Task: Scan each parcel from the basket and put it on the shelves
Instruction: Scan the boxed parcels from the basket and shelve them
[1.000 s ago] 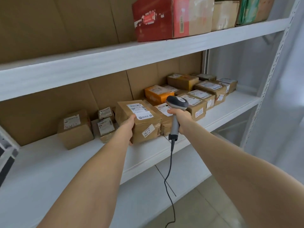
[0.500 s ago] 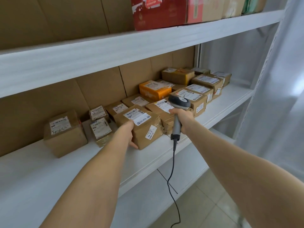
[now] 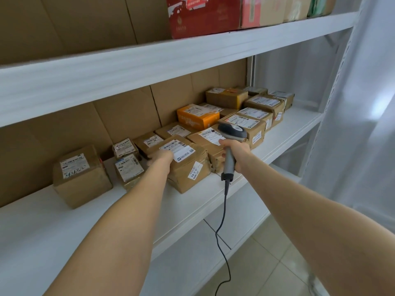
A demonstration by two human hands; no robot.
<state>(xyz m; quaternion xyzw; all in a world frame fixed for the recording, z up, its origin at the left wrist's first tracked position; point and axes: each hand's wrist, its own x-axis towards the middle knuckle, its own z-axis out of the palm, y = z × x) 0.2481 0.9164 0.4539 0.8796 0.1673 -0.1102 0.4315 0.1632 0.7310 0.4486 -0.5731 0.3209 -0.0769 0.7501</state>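
Shelves: the middle shelf [image 3: 277, 133] carries a long row of labelled parcels along its back, with bare board at its left and front; the upper shelf [image 3: 192, 52] holds a red carton [image 3: 203, 16] and more boxes.
Parcels placed: more than a dozen by my count sit on the middle shelf, an orange box [image 3: 197, 117] among the brown ones, so a good share of the work looks done.
Current parcel: a brown box [image 3: 188, 165] with a white label on top rests on the middle shelf at the front of the row, just beside its neighbours.
Left hand [image 3: 161, 160]: blurred, its grip against the near left side of that box; whether it clasps or only pushes I cannot tell.
Right hand [image 3: 235, 150]: grip closed round the handle of the corded scanner [image 3: 232, 131].
Basket: out of sight, so what remains cannot be judged.
Next step, likely: let go and fetch another parcel.
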